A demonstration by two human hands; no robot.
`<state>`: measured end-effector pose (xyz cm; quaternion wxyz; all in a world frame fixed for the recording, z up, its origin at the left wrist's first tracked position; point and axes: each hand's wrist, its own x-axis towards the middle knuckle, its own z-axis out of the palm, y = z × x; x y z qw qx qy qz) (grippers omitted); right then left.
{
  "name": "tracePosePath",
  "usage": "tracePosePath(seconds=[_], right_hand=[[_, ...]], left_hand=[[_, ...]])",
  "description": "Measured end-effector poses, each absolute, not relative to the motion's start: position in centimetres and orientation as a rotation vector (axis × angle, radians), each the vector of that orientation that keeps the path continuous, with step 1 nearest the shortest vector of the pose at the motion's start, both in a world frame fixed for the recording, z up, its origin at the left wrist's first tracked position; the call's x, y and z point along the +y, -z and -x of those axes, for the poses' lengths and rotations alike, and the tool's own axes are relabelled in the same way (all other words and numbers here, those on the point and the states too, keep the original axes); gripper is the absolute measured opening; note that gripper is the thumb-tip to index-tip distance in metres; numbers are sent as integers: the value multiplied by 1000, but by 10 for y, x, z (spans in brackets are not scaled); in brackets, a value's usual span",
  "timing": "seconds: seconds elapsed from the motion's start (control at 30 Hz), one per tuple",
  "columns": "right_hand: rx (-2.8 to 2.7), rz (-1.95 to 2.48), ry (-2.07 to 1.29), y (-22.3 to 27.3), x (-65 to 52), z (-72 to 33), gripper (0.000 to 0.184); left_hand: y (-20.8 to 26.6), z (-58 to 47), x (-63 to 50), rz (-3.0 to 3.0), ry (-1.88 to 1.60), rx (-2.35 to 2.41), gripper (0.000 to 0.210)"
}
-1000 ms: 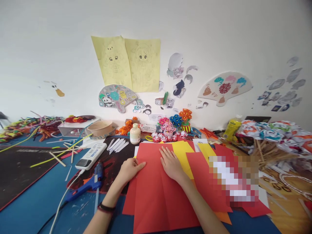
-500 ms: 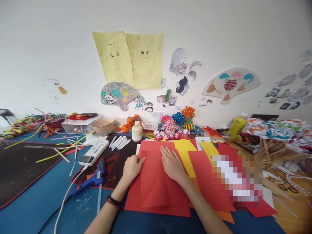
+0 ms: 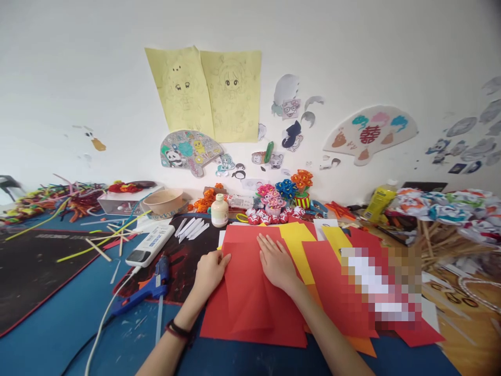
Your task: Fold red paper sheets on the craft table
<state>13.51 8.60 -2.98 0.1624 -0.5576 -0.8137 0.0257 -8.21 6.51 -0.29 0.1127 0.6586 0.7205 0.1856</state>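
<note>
A smaller red sheet of paper [image 3: 248, 292] lies creased on top of a larger red sheet [image 3: 289, 329]. At its upper left edge, my left hand [image 3: 211, 270] is closed, thumb and fingers pinching that edge. My right hand [image 3: 277, 262] rests flat on the upper right part of the red paper with its fingers stretched out. Yellow paper [image 3: 298, 248] shows from under the stack just right of it. Another red sheet [image 3: 336, 292] lies farther right, with orange paper at its lower edge.
Left of the paper are a blue hot glue gun [image 3: 151, 290], a white power strip [image 3: 151, 245] and white paper strips [image 3: 191, 228]. A cream bottle [image 3: 219, 211] and pipe-cleaner flowers [image 3: 271, 197] stand behind. A yellow bottle [image 3: 379, 202] and wrapped bouquets [image 3: 446, 209] are at right.
My left hand has shifted slightly left with the edge of the smaller red sheet, and its crease looks a little different. My right hand stays in place.
</note>
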Motion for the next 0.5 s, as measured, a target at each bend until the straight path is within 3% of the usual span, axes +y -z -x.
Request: tracePosePath(seconds=[0.13,0.37,0.5], right_hand=[[-2292,1587,-56,31,89,-134,51],[-2181,1503,-6,19,82,-134,47],[-2277,1521,-46,22,74,-131,47]], left_hand=[[-2,83,58,-1879,-589,1982,51],[-1,86,62,-1954,-607,2004,32],[3,85,66,-1935,-628,2083,33]])
